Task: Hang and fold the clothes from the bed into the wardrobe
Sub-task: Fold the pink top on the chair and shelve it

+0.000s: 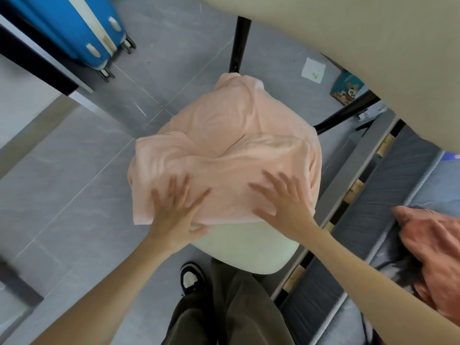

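At the bottom of the view, dark olive trousers (236,307) and a black-and-white shoe (191,277), right up against a pale cream rounded chair seat (244,247). Both hands lie flat on a peach soft-knit garment (224,135) spread over that seat. The left hand (174,212) has its fingers splayed straight on the near-left part, thumb at the hem. The right hand (283,205) has its fingers splayed straight on the near-right part. Neither grips anything; they look to be smoothing or pressing a fold.

Risks, as a judgement:
- The garment is wider than the seat and overhangs it left and far. A hard push could slide it off onto the grey tiled floor (74,183).
- The cloth is bunched in the middle, so a fold made now would come out crooked.

Around:
- Right: a dark grey mattress (388,190) close beside the chair, with a crumpled rust-orange garment (433,245) on it, not yet handled.
- Far: black chair legs (240,43), a white paper sheet (313,70) and a teal cartoon-panda box (348,89) on the floor, which could trip someone walking that way.
- Far left: a blue hard-shell wheeled suitcase (82,28).
- I can't pick out a wardrobe.
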Motion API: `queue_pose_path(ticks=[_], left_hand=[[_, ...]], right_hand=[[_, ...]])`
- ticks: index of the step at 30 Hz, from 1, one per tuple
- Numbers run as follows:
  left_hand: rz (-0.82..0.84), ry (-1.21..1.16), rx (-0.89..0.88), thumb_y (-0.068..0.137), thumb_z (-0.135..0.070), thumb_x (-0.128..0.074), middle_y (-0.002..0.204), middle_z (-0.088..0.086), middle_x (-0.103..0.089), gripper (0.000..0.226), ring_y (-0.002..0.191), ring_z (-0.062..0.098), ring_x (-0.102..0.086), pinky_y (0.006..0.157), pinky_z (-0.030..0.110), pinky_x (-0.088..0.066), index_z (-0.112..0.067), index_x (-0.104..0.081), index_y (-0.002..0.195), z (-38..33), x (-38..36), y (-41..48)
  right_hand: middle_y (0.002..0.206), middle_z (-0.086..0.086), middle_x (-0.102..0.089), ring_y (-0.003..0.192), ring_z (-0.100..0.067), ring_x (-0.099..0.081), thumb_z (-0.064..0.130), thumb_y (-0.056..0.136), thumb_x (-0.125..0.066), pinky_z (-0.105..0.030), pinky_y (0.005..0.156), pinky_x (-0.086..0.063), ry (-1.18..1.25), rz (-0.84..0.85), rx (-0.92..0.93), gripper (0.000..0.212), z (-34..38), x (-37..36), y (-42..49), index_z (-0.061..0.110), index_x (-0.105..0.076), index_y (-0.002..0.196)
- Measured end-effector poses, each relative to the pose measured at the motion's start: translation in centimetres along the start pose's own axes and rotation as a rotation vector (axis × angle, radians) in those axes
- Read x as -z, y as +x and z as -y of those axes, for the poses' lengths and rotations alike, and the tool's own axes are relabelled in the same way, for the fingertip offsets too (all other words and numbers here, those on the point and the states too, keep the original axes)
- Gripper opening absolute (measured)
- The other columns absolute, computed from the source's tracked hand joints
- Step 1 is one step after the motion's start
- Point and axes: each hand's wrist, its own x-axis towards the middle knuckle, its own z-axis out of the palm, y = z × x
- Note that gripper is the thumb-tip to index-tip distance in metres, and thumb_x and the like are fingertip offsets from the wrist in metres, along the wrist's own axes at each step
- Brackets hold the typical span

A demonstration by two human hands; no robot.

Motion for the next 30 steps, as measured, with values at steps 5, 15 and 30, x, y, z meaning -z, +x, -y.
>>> queue_pose_path(ticks=[5,15,30], left_hand=[[-0.093,0.050,-0.121,0.084,-0.047,-0.064,0.159,0.018,-0.001,0.080,0.142,0.052,-0.008,0.103,0.073,-0.025,-0.034,-0.021,0.150,1.5,0.0,-0.8],[0.020,0.103,-0.047,0.079,0.022,-0.047,0.156,0.004,0.028,0.111,0.145,0.032,0.020,0.119,0.051,-0.003,-0.034,0.020,0.148,1.9,0.4,-2.2],[0.344,-0.344,-0.112,0.103,-0.013,-0.035,0.079,0.003,-0.047,0.021,0.074,0.018,-0.041,0.060,0.027,-0.027,-0.012,-0.052,0.090,-1.3,3.5,-9.8]], right_hand=[[0.158,0.012,0.025,0.143,-0.043,0.022,0.057,0.098,-0.031,-0.067,0.113,0.005,-0.227,0.196,0.007,0.065,-2.0,-2.1,-1.5,0.058,0.020,0.138],[0.162,0.012,0.001,0.149,-0.032,0.003,0.003,0.102,-0.037,-0.049,0.119,-0.009,-0.289,0.244,-0.049,0.071,-2.2,-0.4,-1.4,0.037,0.000,0.153],[0.130,-0.007,-0.056,0.115,-0.026,-0.052,0.025,0.106,-0.028,-0.031,0.101,-0.040,0.104,0.510,-0.336,0.037,1.6,3.6,-11.7,0.019,-0.049,0.135]])
